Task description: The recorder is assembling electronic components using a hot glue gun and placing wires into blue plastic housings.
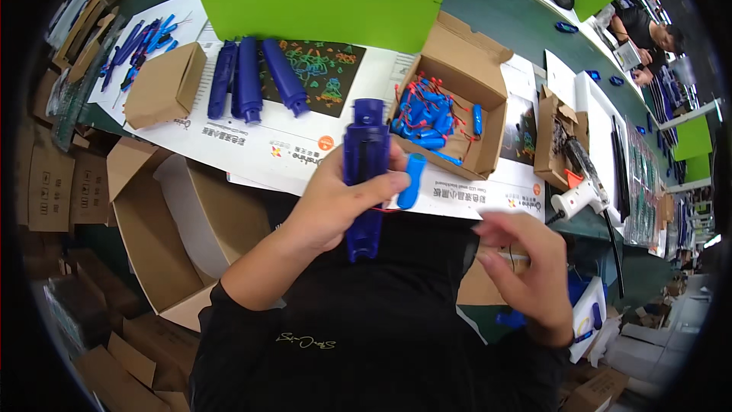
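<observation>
My left hand [347,202] is closed around a dark blue plastic housing [367,152], long and hollow, held upright in front of my chest. Right beside my thumb tip is a light blue battery cell [412,181]; a short red wire shows below it. Whether my fingers grip this cell too, I cannot tell. My right hand [530,263] is raised to the right of the housing, thumb and forefinger apart, with nothing visible between them. Beyond, an open cardboard box [488,133] holds several blue battery cells [431,118] with red wires.
More dark blue housings [248,80] lie at the table's back left, beside a small carton [164,85] and loose blue parts [149,42]. A green panel [320,0] stands behind. At right are a white glue gun [579,197] and another box [557,141]. A co-worker [648,34] sits far right.
</observation>
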A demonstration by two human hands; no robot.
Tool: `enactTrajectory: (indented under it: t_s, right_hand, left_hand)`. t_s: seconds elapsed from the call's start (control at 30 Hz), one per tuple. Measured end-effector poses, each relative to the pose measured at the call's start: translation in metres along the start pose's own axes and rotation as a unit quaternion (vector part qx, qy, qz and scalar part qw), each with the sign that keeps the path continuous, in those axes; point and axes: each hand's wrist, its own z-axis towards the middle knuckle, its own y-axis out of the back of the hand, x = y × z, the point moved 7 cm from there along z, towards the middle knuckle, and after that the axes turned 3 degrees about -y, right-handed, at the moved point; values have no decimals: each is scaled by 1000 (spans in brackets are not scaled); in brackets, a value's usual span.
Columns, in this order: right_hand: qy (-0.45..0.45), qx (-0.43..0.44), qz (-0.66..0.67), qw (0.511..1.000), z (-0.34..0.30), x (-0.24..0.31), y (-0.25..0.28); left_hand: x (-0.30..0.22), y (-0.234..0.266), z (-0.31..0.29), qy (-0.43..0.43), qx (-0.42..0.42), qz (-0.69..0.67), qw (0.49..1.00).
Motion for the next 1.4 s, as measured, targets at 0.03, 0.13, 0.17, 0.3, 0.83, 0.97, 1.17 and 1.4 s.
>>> enactTrajectory:
  t_s: [0.03, 0.13, 0.17, 0.3, 0.83, 0.97, 1.17, 1.4]
  right_hand:
    - [-19, -12, 58, 998, 10, -4, -9]
    - [-43, -39, 221, 974, 36, -18, -36]
    - [-45, -47, 273, 960, 40, -23, -41]
    - [-73, -12, 433, 898, 40, -45, -57]
    - [-48, -97, 470, 876, 40, -65, -34]
    - [-54, -79, 463, 881, 42, -64, -38]
    - [-85, -35, 481, 872, 47, -56, -53]
    - [-62, -20, 372, 926, 52, -46, -59]
  left_hand:
    - [4, -10, 1, 8, 13, 0, 1000]
    - [8, -26, 1, -18, 27, 36, 999]
    - [10, -27, 2, -23, 31, 42, 998]
    - [13, -22, 3, -1, 39, 35, 999]
    - [37, -15, 23, 62, 3, -54, 997]
    - [41, -17, 24, 85, 20, -110, 990]
    - [48, -23, 24, 107, 43, -176, 978]
    - [54, -28, 18, 123, 65, -188, 972]
